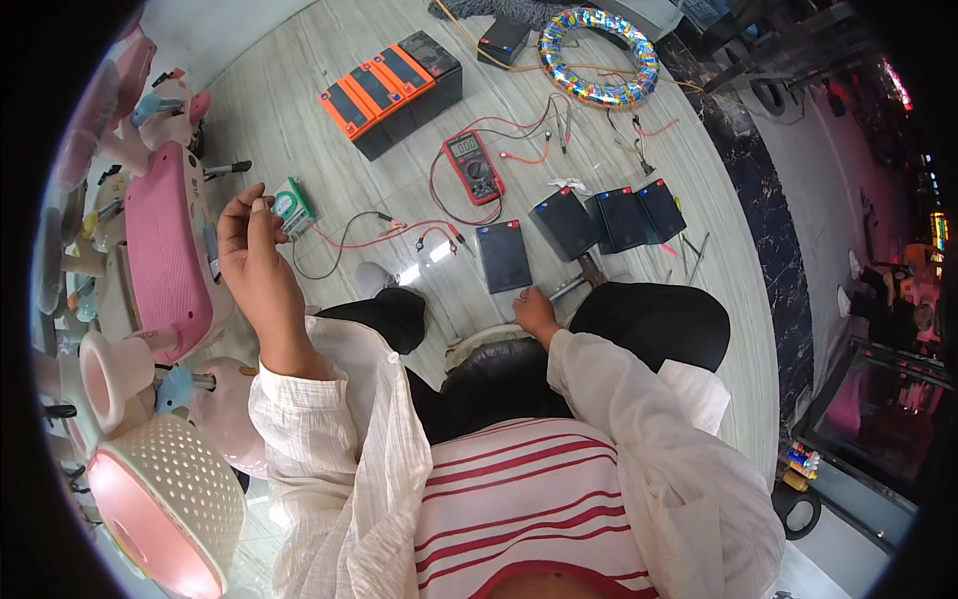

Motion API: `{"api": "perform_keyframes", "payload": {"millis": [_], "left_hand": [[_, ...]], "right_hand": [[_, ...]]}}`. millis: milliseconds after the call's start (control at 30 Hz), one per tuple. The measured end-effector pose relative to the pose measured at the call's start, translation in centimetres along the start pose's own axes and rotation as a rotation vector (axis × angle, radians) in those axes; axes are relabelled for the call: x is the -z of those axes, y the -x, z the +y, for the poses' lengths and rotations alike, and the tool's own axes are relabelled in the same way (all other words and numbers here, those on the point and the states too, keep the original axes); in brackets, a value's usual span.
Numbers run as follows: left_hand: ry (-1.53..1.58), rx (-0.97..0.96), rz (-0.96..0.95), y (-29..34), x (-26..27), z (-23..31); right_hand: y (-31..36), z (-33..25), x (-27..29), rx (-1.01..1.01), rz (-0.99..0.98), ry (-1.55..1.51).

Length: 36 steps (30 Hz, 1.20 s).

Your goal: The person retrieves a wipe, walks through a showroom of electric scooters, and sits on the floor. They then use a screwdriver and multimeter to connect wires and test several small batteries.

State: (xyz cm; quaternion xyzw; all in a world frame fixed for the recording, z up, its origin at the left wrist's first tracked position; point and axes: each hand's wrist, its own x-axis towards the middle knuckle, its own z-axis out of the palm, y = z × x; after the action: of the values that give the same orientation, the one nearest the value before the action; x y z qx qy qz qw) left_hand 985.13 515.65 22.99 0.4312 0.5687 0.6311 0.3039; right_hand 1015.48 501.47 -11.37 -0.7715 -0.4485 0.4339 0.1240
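My left hand is raised on the left, its thumb and fingers drawn together; whatever they may pinch is too small to make out. Just beyond it lies a green-and-white tester with red and black clip leads. My right hand is low in the middle, fingers curled at the near edge of a single black battery; its grip is partly hidden. Beside that hand is a hammer-like metal tool. Farther off, a red multimeter lies on the floor, its screen lit, with red and black probe leads around it.
Three black batteries stand to the right, near pens and a thin tool. An orange-and-black battery pack and a wrapped tire-like ring lie at the back. Pink ride-on toys crowd the left side.
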Motion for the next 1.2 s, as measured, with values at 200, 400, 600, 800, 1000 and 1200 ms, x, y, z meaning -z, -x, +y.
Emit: {"api": "perform_keyframes", "payload": {"millis": [200,400,600,800,1000,1200], "left_hand": [[0.047,0.047,0.042,0.1,0.7,-0.4],[0.018,0.036,0.038,-0.9,0.9,-0.2],[0.016,-0.003,0.033,-2.4,0.7,-0.2],[0.014,0.027,-0.043,-5.1,0.1,-1.4],[-0.272,-0.045,-0.040,-12.8,2.3,-8.9],[0.369,0.805,0.184,-20.8,3.0,-23.1]], "right_hand": [[-0.6,-0.8,0.8,0.043,0.130,0.055],[-1.8,-0.9,2.1,-0.110,0.003,0.028],[-2.0,0.8,2.8,-0.020,0.029,0.081],[-2.3,1.0,4.6,-0.009,0.087,0.082],[-3.2,-2.5,6.5,0.032,0.124,0.097],[-6.0,-3.4,4.7,-0.027,0.041,0.087]]}}
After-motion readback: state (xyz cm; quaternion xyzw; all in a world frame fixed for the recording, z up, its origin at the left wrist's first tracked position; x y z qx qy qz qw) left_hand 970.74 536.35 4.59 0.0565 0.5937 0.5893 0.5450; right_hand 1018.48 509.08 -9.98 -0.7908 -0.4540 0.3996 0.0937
